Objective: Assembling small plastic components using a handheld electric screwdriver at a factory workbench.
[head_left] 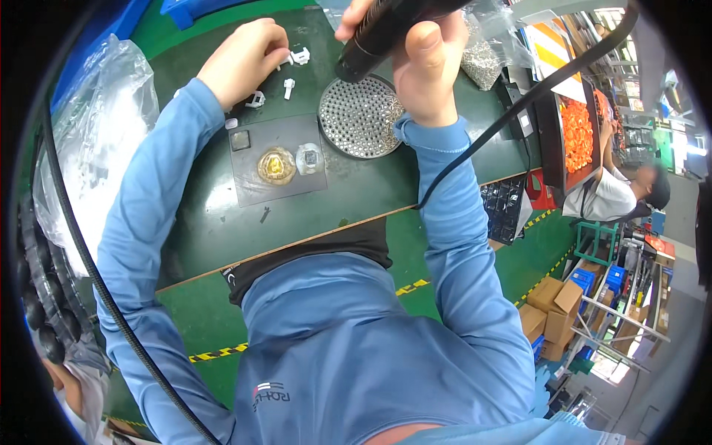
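Note:
My right hand (434, 74) is wrapped round a thick black cylindrical tool with a ribbed grip, which looks like an electric screwdriver (378, 37). Its lower end slants over the far edge of a round metal tray (348, 144) dotted with small holes, where loose screws gather at the right. Over at the far left, my left hand (248, 61) is closed, fingertips pinched at a small white plastic part (299, 56). More white plastic pieces lie close by, among them a clip (288, 89) and another part (256, 99) beneath the wrist.
A grey mat (256, 191) carries a yellowish round lump (276, 166) and a small clear block (308, 159). Clear bags stand left (104, 126) and far right, the latter holding screws (482, 63). A black cable (519, 107) crosses my right arm. A co-worker (612, 196) sits beyond orange parts (576, 137).

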Action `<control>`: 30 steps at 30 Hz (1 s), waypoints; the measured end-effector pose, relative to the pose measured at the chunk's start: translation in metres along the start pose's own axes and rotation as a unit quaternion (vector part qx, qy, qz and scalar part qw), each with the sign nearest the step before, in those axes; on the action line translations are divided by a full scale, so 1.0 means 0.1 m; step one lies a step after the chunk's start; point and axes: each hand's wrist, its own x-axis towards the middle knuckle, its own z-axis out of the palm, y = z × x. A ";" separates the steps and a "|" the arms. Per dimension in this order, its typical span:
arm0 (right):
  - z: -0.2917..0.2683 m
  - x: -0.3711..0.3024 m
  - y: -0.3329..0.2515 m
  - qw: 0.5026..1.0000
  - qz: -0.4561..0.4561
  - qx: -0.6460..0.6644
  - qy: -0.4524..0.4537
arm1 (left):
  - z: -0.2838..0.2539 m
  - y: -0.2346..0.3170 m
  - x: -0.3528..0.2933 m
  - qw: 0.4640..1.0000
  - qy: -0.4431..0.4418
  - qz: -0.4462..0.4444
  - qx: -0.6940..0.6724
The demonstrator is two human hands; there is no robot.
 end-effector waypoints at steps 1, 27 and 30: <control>-0.03 0.10 0.13 0.991 -0.131 0.009 -0.031 | -0.04 0.04 0.02 1.000 0.007 -0.006 -0.008; 0.55 0.06 0.81 0.807 -0.047 -0.447 -0.383 | -0.58 -0.46 -0.71 0.959 0.109 -0.191 0.181; 0.58 0.10 0.88 0.819 -0.038 -0.425 -0.384 | -0.63 -0.36 -0.69 0.955 0.120 -0.210 0.170</control>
